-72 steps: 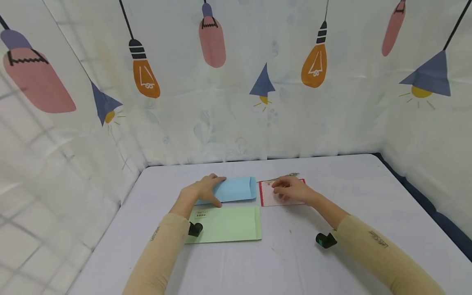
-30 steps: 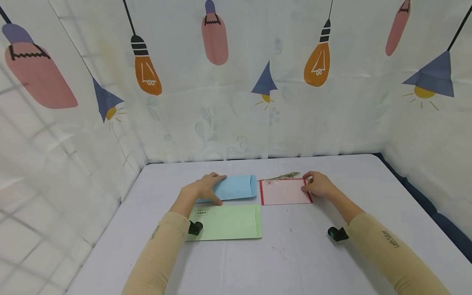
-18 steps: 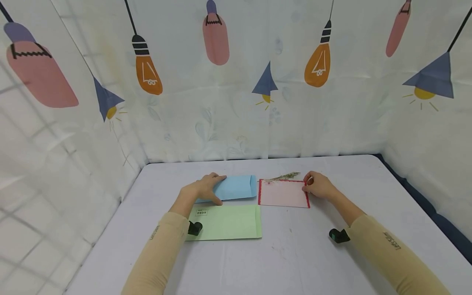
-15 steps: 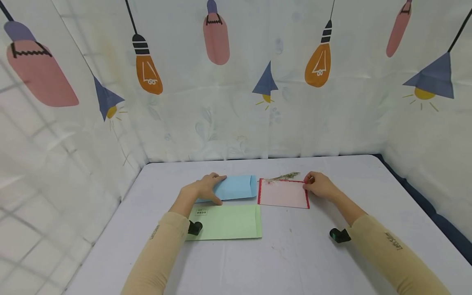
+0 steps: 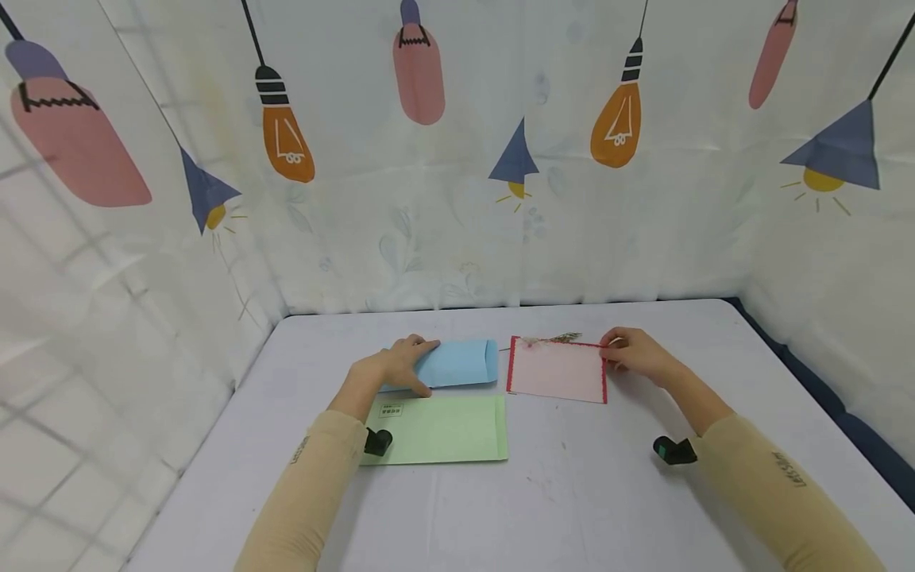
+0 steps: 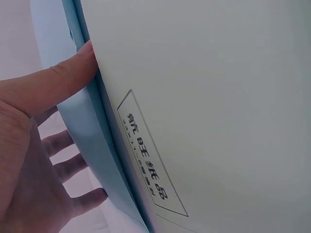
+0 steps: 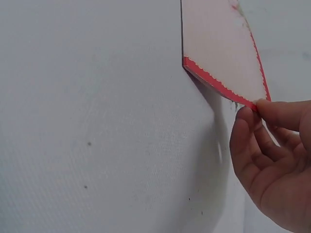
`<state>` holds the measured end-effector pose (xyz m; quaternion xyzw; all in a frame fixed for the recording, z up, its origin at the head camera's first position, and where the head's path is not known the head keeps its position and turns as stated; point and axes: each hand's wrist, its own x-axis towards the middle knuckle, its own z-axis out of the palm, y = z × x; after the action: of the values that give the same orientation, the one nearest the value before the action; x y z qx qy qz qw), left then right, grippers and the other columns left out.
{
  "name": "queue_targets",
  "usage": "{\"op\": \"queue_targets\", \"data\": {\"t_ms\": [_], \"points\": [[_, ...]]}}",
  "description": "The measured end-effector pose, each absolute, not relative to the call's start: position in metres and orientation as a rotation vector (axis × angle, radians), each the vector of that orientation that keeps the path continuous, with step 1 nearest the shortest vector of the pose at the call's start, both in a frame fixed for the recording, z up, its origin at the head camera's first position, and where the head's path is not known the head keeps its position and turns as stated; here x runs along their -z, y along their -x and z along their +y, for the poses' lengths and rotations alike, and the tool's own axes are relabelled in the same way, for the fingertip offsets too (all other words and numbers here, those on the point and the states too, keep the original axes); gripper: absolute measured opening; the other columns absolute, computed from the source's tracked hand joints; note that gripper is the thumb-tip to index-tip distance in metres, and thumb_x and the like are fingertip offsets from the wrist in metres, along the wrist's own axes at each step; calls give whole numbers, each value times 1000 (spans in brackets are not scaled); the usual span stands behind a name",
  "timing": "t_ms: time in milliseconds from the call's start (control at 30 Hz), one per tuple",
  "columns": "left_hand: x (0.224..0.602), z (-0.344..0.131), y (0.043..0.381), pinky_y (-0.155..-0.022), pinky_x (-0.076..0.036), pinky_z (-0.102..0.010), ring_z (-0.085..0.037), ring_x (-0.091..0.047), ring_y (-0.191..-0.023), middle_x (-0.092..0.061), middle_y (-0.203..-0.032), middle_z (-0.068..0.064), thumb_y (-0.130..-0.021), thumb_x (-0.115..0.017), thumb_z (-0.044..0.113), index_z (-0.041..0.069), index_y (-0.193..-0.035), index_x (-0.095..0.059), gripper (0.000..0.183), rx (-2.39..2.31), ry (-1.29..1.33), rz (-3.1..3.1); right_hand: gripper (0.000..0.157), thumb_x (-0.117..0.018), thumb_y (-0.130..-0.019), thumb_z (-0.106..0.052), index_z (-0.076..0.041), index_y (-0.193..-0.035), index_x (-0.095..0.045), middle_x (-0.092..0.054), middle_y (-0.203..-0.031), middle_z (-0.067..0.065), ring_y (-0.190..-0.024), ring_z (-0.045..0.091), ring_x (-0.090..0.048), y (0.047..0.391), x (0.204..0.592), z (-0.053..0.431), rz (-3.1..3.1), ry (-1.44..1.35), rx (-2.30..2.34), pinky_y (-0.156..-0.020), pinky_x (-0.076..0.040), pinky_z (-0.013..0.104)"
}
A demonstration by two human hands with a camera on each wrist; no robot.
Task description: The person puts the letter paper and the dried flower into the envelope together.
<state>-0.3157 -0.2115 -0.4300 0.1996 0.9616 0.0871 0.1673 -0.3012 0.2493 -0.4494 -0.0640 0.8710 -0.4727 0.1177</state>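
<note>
In the head view, my left hand [image 5: 395,365] spans a light blue envelope [image 5: 461,362], thumb at its near edge and fingers across the far edge. The left wrist view shows the thumb [image 6: 58,80] on the blue envelope's edge [image 6: 90,126], right beside a pale green envelope [image 6: 218,111] with a printed label. My right hand [image 5: 638,353] pinches the far right corner of a pink card [image 5: 557,369] with red scalloped borders. Up close in the right wrist view, thumb and forefinger hold that corner, and the card [image 7: 218,43] is lifted off the table there.
A dried flower sprig [image 5: 568,338] lies behind the card, partly covered by it. The pale green envelope [image 5: 436,433] lies flat nearest me. All of it rests on a white-covered table [image 5: 608,508], with a patterned curtain [image 5: 457,230] behind.
My right hand has moved from over the card to its right side and taken the corner. The card has shifted slightly right and its far edge has risen over the sprig. My left hand stays put.
</note>
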Motion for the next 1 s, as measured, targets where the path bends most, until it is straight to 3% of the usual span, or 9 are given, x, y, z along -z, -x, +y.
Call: {"op": "queue_targets", "data": {"t_ms": [200,400,733,1000], "points": [[430,-212,315,-109,-31,-70,-36,-32,-145,-31,-159,-12,-83,-86,44,20,-164,-28,102,-247,-562,2736,32,-61,-105,-14,9,-126,-52,-62,-111,18,-94,25,-63,304,447,254,2444,164,1534,-84,-58,32],[429,-211,315,-109,-30,-71,-36,-32,-145,-31,-159,-12,-83,-85,44,20,-164,-28,102,-249,-557,2736,35,-60,-105,-12,11,-128,-49,-64,-105,15,-90,20,-65,305,442,246,2352,153,1667,-85,-59,31],[429,-213,315,-110,-26,-72,-38,-31,-146,-29,-161,-13,-83,-85,44,19,-164,-28,103,-259,-557,2732,32,-61,-104,-11,11,-126,-50,-66,-99,12,-85,17,-64,310,450,228,2333,150,1650,-81,-59,28],[430,-213,315,-110,-26,-73,-38,-31,-146,-29,-161,-12,-82,-86,44,21,-164,-28,103,-258,-547,2739,29,-63,-103,-11,7,-124,-55,-67,-109,21,-86,24,-68,308,446,211,2466,144,1594,-82,-60,35]]}}
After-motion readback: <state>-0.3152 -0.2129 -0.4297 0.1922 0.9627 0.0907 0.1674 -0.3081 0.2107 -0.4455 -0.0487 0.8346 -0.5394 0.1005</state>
